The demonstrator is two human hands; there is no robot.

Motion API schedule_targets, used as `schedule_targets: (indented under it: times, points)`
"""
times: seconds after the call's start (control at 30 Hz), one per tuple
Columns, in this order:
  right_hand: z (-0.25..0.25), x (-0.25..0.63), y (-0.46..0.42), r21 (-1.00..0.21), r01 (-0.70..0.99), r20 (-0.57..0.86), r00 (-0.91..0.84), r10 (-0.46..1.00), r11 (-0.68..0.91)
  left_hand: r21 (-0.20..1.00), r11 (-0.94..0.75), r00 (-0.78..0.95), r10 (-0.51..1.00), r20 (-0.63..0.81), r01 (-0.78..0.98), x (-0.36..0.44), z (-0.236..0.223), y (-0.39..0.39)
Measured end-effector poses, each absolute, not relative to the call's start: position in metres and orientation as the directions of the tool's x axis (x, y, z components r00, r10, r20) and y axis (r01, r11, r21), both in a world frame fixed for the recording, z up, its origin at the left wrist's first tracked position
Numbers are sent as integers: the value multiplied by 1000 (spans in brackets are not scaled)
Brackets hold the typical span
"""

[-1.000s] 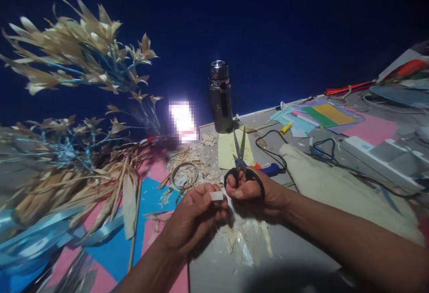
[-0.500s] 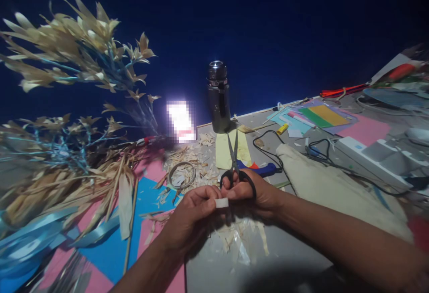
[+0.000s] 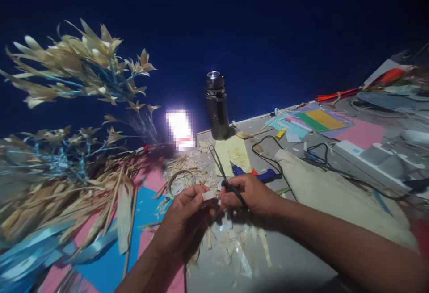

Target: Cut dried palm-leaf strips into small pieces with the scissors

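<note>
Between the thumb and fingers of my left hand (image 3: 189, 206) is a small whitish strip (image 3: 209, 195), its free end pointing right. My right hand (image 3: 253, 194) is closed around the black handles of a pair of scissors (image 3: 219, 165). The blades point up and to the left, past the strip, and stand only slightly apart. Just beyond my right hand lies a blue glue gun (image 3: 266, 176) on a yellow sheet (image 3: 236, 150). Pale shavings and clear scraps (image 3: 243, 257) are scattered under my hands. A roll of tape (image 3: 181, 181) lies beyond my left hand.
A dark flask (image 3: 217, 114) stands at the back beside a bright, blurred screen (image 3: 181, 130). Dried-leaf branches (image 3: 94, 60) rise at left over husks (image 3: 30, 203) and light-blue ribbon (image 3: 30, 248). On the right are a cream cloth (image 3: 321, 186), a power strip (image 3: 368, 163) and cords.
The scissors have turned from upright to a leftward tilt, and their blades are closer together. My left hand has drawn slightly left with the strip. The whole view has shifted a little.
</note>
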State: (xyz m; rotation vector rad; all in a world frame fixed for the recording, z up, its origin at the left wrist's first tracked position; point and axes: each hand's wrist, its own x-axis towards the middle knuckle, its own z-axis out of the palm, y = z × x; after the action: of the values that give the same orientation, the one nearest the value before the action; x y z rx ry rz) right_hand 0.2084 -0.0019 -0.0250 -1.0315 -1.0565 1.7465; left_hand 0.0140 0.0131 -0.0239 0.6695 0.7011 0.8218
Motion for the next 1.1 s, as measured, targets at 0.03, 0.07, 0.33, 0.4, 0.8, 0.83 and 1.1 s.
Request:
schedule_targets:
  times: [0.03, 0.07, 0.33, 0.4, 0.8, 0.83, 1.1]
  points:
    - [-25, 208, -1, -917, -251, -234, -289, 928, -309, 759, 507, 497, 821, -281, -409, 14, -25, 13]
    - [-26, 208, 0, -906, -283, -241, -266, 934, -314, 766, 502, 505, 819, -272, -401, 14, -25, 14]
    - [-20, 202, -3, -880, -327, -263, -269, 926, -345, 835, 451, 489, 831, -264, -314, 20, -36, 11]
    - [-21, 201, -5, -893, -320, -247, -241, 939, -317, 826, 464, 489, 827, -276, -320, 21, -36, 10]
    - [-32, 196, -4, -855, -431, -212, -216, 953, -287, 798, 467, 428, 854, -295, -381, 28, -32, 4]
    - [-30, 196, -5, -863, -416, -213, -215, 953, -287, 798, 465, 413, 859, -303, -383, 27, -31, 4]
    - [-18, 202, -11, -971, -93, -186, -275, 943, -219, 658, 518, 391, 852, -347, -546, 11, -9, 17]
